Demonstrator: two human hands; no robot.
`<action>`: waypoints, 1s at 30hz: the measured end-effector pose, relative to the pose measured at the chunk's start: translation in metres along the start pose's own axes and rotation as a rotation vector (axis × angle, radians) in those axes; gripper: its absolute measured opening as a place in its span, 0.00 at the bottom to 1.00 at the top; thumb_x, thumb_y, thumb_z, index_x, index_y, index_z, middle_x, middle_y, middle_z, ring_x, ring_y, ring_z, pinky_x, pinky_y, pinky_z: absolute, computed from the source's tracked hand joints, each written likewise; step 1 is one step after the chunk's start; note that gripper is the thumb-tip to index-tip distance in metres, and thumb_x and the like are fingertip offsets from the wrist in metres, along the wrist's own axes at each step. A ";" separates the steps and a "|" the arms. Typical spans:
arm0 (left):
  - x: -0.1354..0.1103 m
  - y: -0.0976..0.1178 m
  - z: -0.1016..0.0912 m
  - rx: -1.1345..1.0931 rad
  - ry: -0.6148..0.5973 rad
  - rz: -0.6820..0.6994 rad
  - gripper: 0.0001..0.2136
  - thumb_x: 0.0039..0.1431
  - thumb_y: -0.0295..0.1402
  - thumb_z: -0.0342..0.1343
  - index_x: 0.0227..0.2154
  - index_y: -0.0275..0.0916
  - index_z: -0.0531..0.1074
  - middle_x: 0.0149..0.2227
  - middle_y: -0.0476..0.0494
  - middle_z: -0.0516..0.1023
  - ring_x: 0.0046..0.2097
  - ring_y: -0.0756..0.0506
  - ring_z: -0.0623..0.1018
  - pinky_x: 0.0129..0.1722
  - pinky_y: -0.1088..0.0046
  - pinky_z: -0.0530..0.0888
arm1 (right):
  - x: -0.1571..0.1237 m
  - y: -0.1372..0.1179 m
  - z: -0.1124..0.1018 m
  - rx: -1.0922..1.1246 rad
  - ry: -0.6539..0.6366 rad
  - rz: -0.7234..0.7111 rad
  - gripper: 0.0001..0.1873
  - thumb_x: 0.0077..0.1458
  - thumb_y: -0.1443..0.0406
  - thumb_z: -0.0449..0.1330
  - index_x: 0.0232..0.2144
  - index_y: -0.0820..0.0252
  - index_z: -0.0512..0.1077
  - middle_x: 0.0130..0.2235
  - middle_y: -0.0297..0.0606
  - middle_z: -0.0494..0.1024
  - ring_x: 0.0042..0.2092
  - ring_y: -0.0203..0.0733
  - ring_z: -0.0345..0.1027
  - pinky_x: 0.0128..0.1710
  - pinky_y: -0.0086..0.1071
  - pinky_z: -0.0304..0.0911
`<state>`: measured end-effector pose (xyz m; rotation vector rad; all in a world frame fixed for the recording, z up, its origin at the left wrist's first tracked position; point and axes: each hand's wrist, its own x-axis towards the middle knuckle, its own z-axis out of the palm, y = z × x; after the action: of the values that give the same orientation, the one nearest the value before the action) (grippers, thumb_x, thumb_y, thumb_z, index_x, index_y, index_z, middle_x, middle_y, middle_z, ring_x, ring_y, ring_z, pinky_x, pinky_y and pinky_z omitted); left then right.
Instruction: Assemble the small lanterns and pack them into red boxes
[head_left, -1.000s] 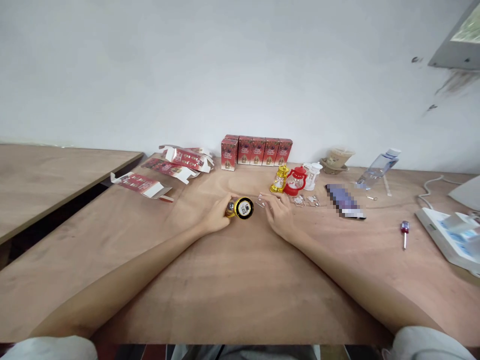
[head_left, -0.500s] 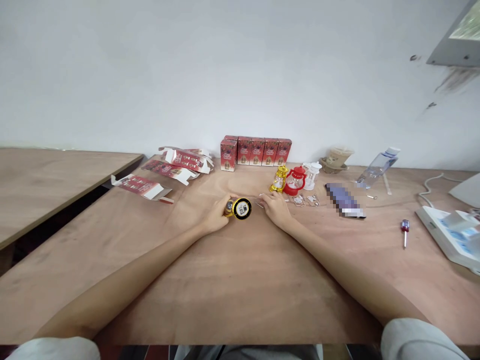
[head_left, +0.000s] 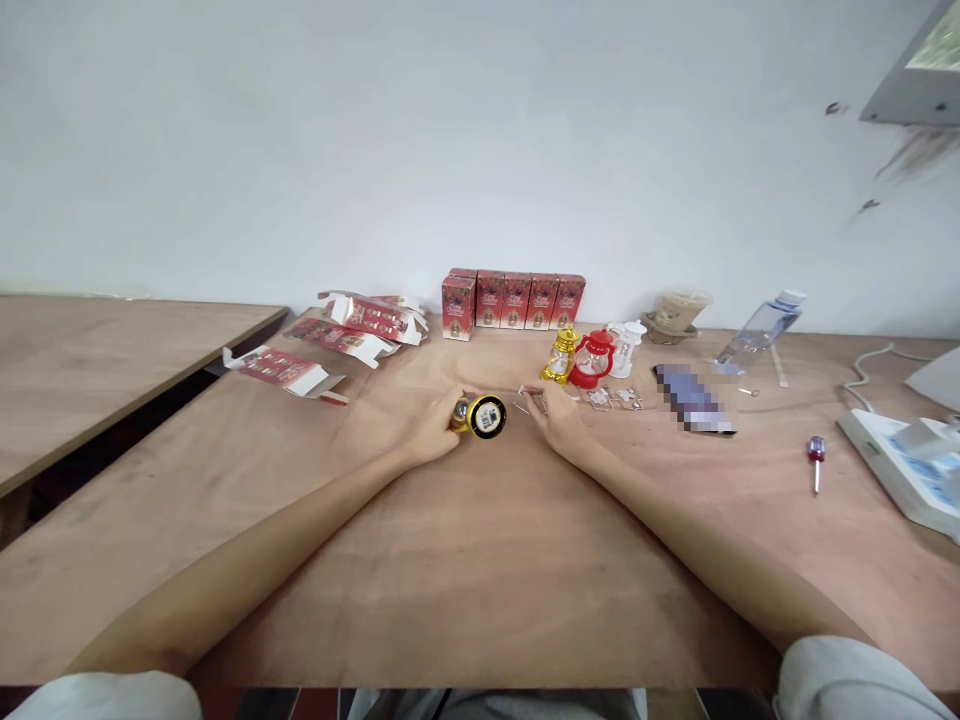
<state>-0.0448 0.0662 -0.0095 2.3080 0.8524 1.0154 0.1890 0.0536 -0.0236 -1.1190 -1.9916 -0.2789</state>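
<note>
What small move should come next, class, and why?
Perhaps bring the right hand to the held lantern: the left hand grips it with its round base facing the camera, while the right hand is apart from it.

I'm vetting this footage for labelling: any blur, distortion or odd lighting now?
Head view: pixel blocks mask most of the phone; fine detail on the gold lantern in the left hand is too small to make out; the power strip, near the edge, looks stretched; lighting is soft, shadows faint.
</note>
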 end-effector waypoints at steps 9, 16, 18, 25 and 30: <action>0.000 0.002 0.000 0.030 -0.047 0.054 0.26 0.37 0.17 0.46 0.45 0.37 0.64 0.45 0.42 0.75 0.48 0.43 0.75 0.49 0.66 0.71 | -0.014 -0.044 -0.012 0.239 0.305 -0.506 0.12 0.57 0.74 0.58 0.41 0.54 0.66 0.38 0.37 0.81 0.39 0.38 0.72 0.37 0.35 0.70; -0.001 0.006 0.000 0.060 -0.100 0.067 0.27 0.38 0.17 0.47 0.46 0.38 0.64 0.47 0.43 0.74 0.49 0.44 0.74 0.49 0.66 0.71 | -0.011 -0.049 -0.018 0.079 0.311 -0.549 0.10 0.58 0.73 0.56 0.41 0.55 0.69 0.38 0.36 0.82 0.39 0.39 0.71 0.38 0.35 0.67; -0.001 0.006 0.000 0.060 -0.104 0.073 0.27 0.38 0.17 0.47 0.46 0.38 0.64 0.47 0.43 0.74 0.49 0.44 0.74 0.49 0.66 0.71 | -0.010 -0.050 -0.019 0.068 0.302 -0.561 0.10 0.58 0.73 0.56 0.40 0.55 0.69 0.38 0.36 0.82 0.38 0.39 0.70 0.38 0.35 0.67; -0.001 0.006 0.001 0.053 -0.097 0.072 0.27 0.38 0.17 0.47 0.46 0.37 0.64 0.46 0.43 0.74 0.49 0.44 0.74 0.49 0.66 0.71 | -0.008 -0.052 -0.016 0.158 0.295 -0.471 0.12 0.56 0.75 0.58 0.41 0.56 0.68 0.35 0.34 0.81 0.36 0.39 0.69 0.37 0.34 0.65; -0.001 0.007 0.001 0.064 -0.106 0.076 0.26 0.39 0.17 0.47 0.46 0.37 0.64 0.46 0.43 0.75 0.49 0.44 0.75 0.49 0.67 0.71 | -0.010 -0.051 -0.011 0.237 0.288 -0.404 0.12 0.56 0.75 0.57 0.41 0.56 0.68 0.34 0.35 0.80 0.36 0.39 0.68 0.37 0.33 0.64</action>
<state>-0.0427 0.0605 -0.0064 2.4408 0.7702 0.9003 0.1578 0.0119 -0.0146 -0.4909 -1.9150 -0.3774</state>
